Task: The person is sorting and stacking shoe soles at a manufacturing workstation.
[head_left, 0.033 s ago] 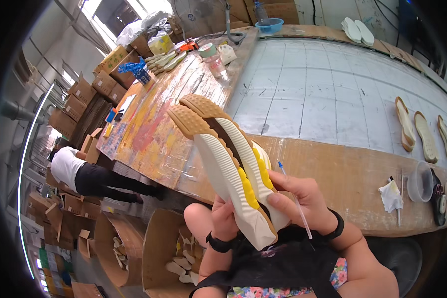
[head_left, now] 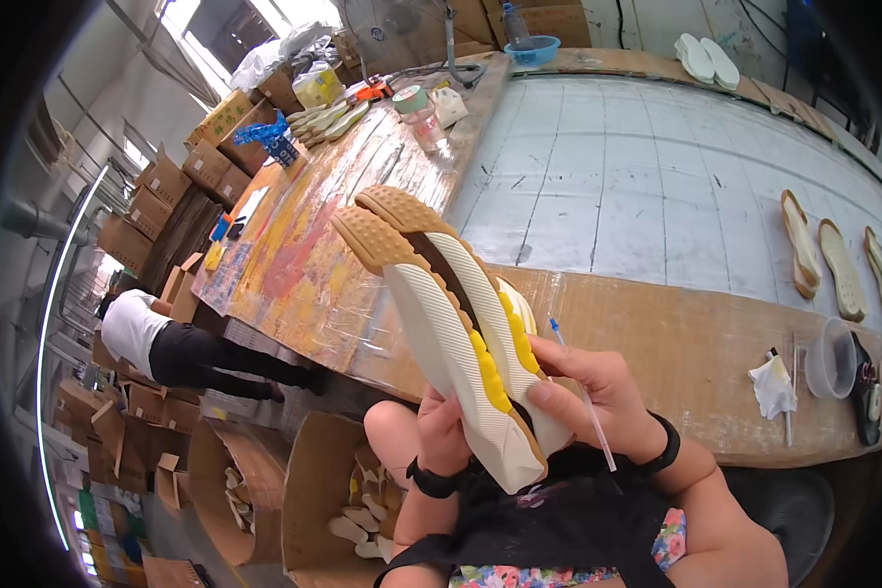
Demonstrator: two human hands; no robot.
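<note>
A pair of shoe soles (head_left: 461, 367), cream-white with ribbed sides, tan studded treads and yellow inserts, is held up before me, the two lying side by side and tilted. My left hand (head_left: 443, 431) is closed round the lower left side of the nearer sole; part of its fingers is hidden behind it. My right hand (head_left: 598, 397) pinches the heel end of the farther sole, thumb on its side. Through the fingers of that hand also runs a thin whitish pen-like stick (head_left: 598, 423) with a blue upper end and a dark lower tip.
Loose soles (head_left: 839, 269) lie on the grid-lined white surface (head_left: 598, 176) at right. Beside the near edge are a clear plastic cup (head_left: 830, 361) and a white scrap (head_left: 773, 387). Cardboard boxes (head_left: 309, 510) with soles stand at lower left. A person (head_left: 167, 338) bends over farther left.
</note>
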